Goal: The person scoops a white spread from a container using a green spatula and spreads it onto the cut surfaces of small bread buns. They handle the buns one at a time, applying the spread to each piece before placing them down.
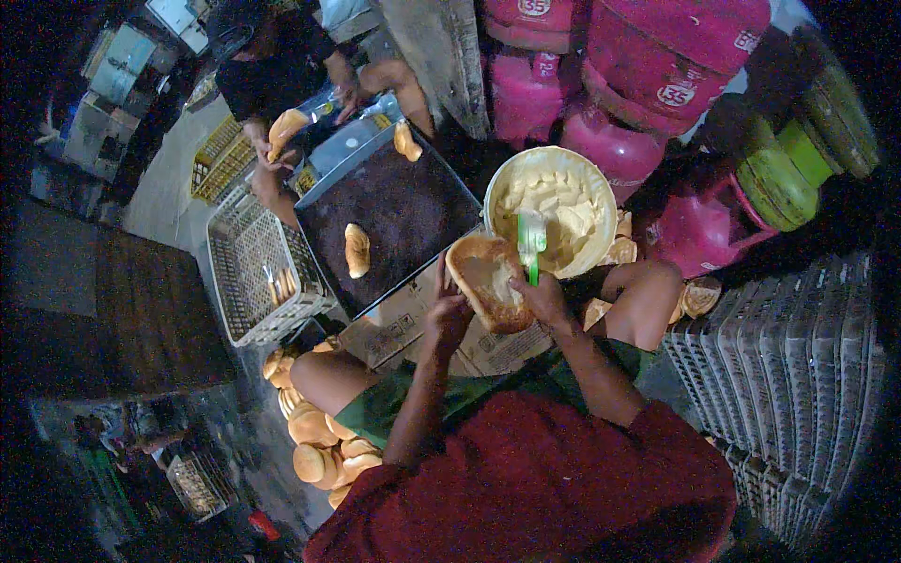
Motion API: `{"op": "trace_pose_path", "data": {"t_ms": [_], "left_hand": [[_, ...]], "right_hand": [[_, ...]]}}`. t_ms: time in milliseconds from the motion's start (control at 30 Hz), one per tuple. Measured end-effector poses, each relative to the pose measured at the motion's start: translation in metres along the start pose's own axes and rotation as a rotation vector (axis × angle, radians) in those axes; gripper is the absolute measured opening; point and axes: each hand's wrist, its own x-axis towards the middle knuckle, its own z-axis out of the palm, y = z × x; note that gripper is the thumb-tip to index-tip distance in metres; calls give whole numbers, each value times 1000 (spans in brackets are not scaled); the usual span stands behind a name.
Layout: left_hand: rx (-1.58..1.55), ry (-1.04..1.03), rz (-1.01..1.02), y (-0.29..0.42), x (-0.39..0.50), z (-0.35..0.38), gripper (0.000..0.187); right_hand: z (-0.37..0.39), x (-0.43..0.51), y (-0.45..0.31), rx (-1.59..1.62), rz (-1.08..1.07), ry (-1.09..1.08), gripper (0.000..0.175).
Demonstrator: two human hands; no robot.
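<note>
My left hand (450,317) holds an opened bread bun (486,281) from its left side, the pale cut face turned up. In my right hand (545,299) is a green-handled spatula (532,246), its blade smeared with cream and blurred. The right fingers also touch the bun's right edge. Just beyond, a round tub (498,172) contains pale yellow cream (556,197), with the spatula blade overlapping its near side in view. Ahead and to the left, a dark tray (415,204) carries one bun (357,251) near its middle and another bun (407,141) at its far edge.
Across the tray a person (281,77) holds a bun (287,130) and a clear plastic bag (320,105). A plastic crate (225,281) with several wrapped pieces stands left. Loose buns (317,443) lie beside my left leg. Pink gas cylinders (612,141) and stacked crates (781,380) line the right.
</note>
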Motion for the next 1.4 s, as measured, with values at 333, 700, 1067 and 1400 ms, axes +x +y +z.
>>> {"op": "trace_pose_path", "data": {"t_ms": [333, 700, 1067, 1400], "left_hand": [[448, 88, -334, 32, -22, -13, 60], [652, 46, -691, 27, -30, 22, 87], [214, 321, -521, 12, 18, -26, 82], [-114, 5, -514, -19, 59, -62, 84]], "right_hand": [[3, -11, -13, 551, -186, -156, 19], [-70, 46, 39, -189, -137, -202, 40], [-107, 171, 81, -916, 269, -747, 28], [-81, 50, -20, 89, 228, -448, 56]]}}
